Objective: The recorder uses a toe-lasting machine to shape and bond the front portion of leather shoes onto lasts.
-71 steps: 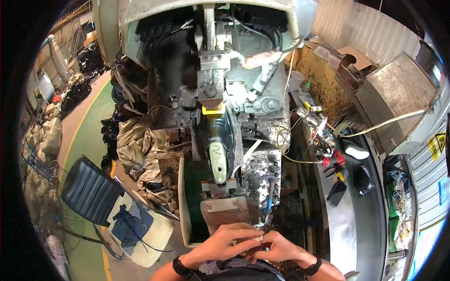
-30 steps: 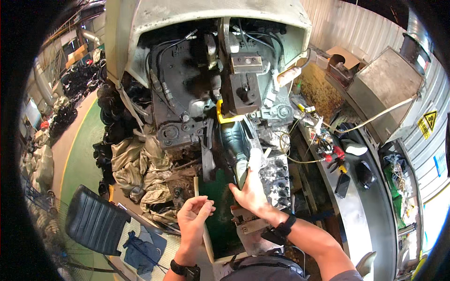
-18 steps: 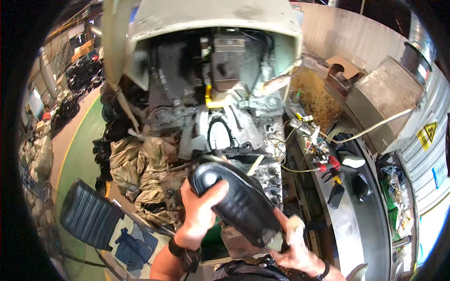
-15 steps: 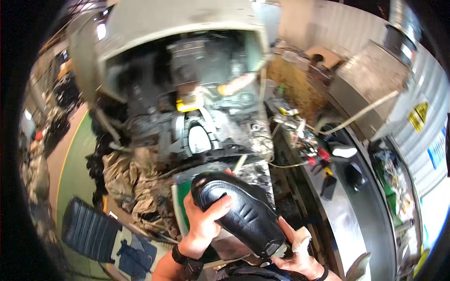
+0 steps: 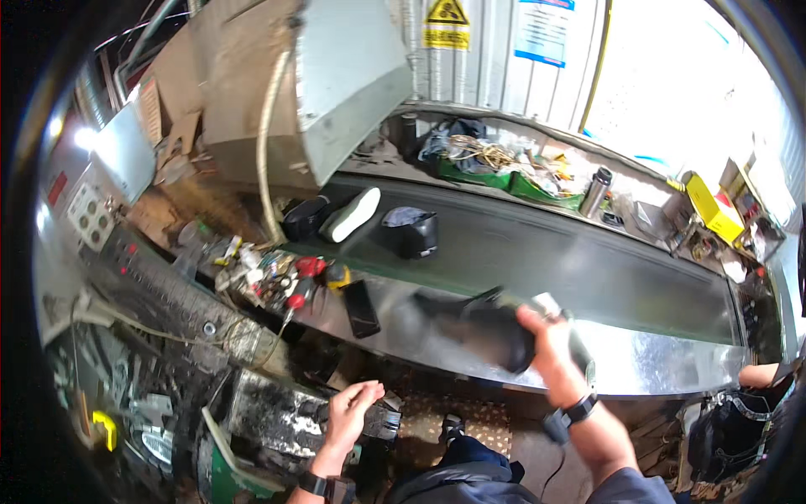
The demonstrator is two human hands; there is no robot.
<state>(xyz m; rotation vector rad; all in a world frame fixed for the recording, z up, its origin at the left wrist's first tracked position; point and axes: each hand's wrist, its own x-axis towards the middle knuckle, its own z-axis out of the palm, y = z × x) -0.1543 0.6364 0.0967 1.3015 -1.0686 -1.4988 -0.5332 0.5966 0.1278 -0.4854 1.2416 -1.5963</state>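
In my right hand (image 5: 552, 349) is a black leather shoe (image 5: 495, 334), smeared by motion, above the front metal edge (image 5: 621, 340) of the conveyor. A small whitish piece (image 5: 547, 304) shows by the fingers of the same hand; what it is I cannot tell. My left hand (image 5: 353, 412) hangs empty to the lower left, near the dirty machine bed (image 5: 277, 412), its fingers loosely bent and partly apart. Just left of the shoe, a black phone (image 5: 361, 309) lies on the metal edge.
On the dark belt (image 5: 504, 252) stand a white shoe-shaped piece (image 5: 353, 215) and a black shoe part (image 5: 410, 233). Red-handled tools (image 5: 304, 277) and clutter lie at the left. Along the back are green trays (image 5: 546, 191) and a flask (image 5: 596, 191). Another person's hand (image 5: 760, 375) rests at far right.
My view has swung right from the machine to the conveyor. My left hand has let go of the shoe, and my right hand now carries it over the metal edge.
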